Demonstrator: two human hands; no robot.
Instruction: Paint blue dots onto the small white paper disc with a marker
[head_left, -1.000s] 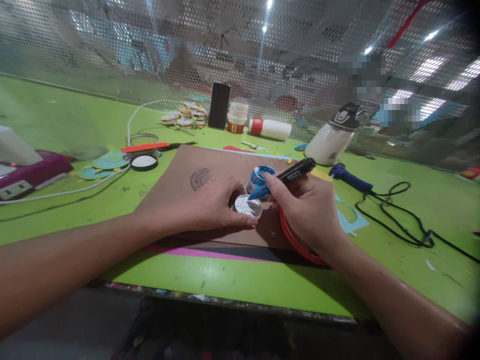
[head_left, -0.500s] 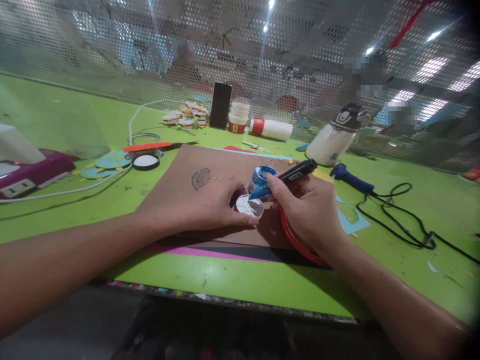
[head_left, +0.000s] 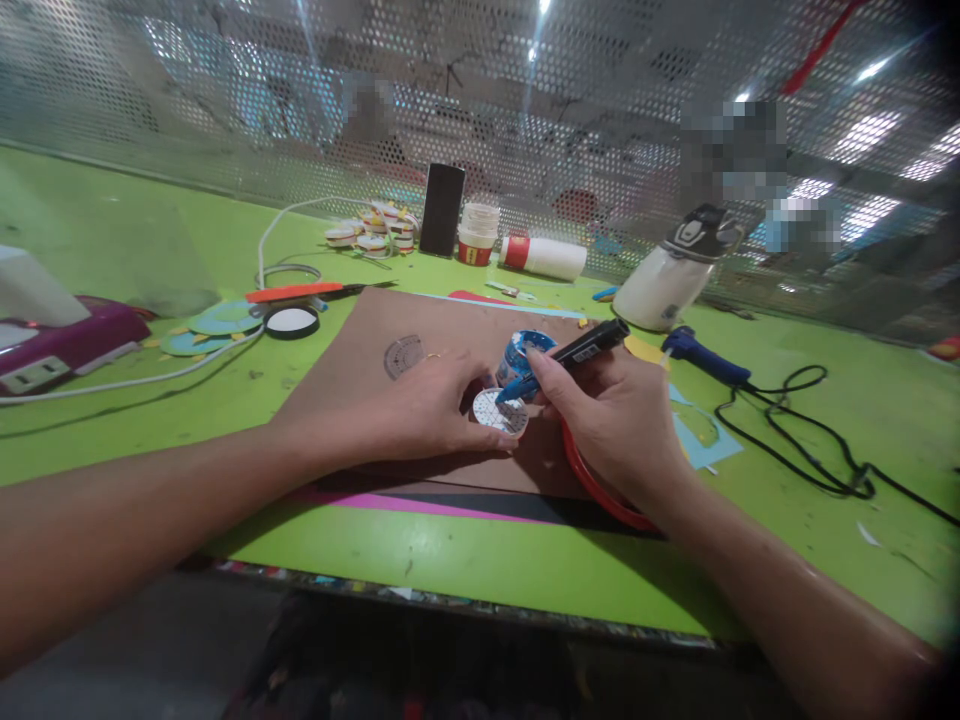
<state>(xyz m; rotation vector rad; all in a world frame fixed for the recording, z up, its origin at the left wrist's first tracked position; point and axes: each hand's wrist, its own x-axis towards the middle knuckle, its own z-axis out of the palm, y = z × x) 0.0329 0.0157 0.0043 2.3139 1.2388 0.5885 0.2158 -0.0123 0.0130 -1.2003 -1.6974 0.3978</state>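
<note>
A small white disc [head_left: 502, 414], its upward face covered in dark marks, sits just below the frame's centre. A black-and-blue marker [head_left: 591, 344] slants down-left from right of centre, tip at the disc

Green table [head_left: 409, 552], perforated screen [head_left: 510, 130] (see-through)

- Cannot read any text, brand or number anywhere; can find only marks too small or blurred.
- On the marker [head_left: 589, 347]: shows white block lettering along the black barrel, too small to decipher.
- On the disc [head_left: 501, 413]: bears dark crossing lines and tiny marks, too fine to tell as digits or plain pattern.
- On the protractor [head_left: 403, 357]: carries a dark curved scale, unreadable at this size.
- On the upright cup [head_left: 475, 251]: shows a small yellowish emblem on the red band, illegible.
- On the flask [head_left: 654, 290]: has a small grey mark low down, blurred.
</note>
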